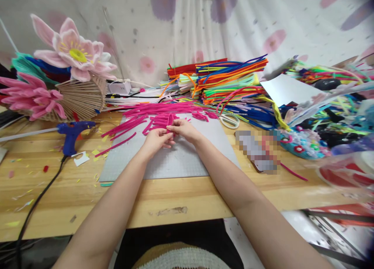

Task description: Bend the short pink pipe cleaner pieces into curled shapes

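Above the grey cutting mat [181, 165], both hands meet around a magenta pipe cleaner [170, 120] bent into a narrow upright loop. My left hand [158, 141] pinches its lower end, fingers curled. From the right, my right hand [184, 129] grips the loop's side between thumb and fingertips. Just behind the hands lie several folded magenta pieces [157, 121]. Long magenta pipe cleaners [163, 108] stretch across the mat's back edge, and shorter ones [125, 125] fan out at the left. Two small magenta petal shapes [200, 116] rest at the mat's back right.
A blue glue gun [73, 136] with a black cord stands left of the mat. White-handled scissors [229, 121] lie at the back right, near a blurred-out phone-like object [258, 152]. Colourful pipe cleaner bundles [230, 80] are stacked behind; a pink fuzzy flower [77, 54] rises at the left.
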`<state>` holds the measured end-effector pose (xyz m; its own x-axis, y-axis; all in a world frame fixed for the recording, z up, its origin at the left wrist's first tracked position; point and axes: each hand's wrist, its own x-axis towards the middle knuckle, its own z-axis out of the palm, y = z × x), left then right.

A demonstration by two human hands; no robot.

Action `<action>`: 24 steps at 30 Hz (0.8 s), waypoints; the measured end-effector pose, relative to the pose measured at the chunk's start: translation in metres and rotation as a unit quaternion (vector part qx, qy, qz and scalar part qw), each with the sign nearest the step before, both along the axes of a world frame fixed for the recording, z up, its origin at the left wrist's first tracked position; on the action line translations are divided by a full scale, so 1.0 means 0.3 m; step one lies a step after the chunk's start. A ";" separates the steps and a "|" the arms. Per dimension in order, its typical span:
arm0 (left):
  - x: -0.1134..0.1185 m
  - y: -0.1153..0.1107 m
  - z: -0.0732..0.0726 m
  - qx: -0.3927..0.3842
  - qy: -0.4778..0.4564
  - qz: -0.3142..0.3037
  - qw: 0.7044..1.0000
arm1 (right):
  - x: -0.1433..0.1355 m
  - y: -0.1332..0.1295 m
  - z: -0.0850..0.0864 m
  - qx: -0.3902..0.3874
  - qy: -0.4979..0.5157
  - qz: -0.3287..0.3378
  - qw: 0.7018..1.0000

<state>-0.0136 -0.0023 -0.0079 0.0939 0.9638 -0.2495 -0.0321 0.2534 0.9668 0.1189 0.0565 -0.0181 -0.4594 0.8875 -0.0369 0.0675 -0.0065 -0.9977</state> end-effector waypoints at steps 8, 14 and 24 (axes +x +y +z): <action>-0.050 0.017 0.007 0.099 0.089 -0.001 0.991 | 0.029 0.002 0.013 -0.016 0.032 0.024 0.999; -0.059 0.015 0.022 0.099 -0.025 0.002 0.995 | 0.014 -0.006 0.013 -0.113 0.153 0.036 0.981; 0.022 0.010 -0.022 0.049 -0.218 0.068 0.972 | -0.037 -0.038 0.017 -0.141 0.242 0.036 0.959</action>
<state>-0.0069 0.0006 -0.0146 0.0405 0.9918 -0.1210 -0.4702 0.1258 0.8736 0.1077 0.0449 -0.0130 -0.5435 0.8385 -0.0382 -0.3919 -0.2937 -0.8719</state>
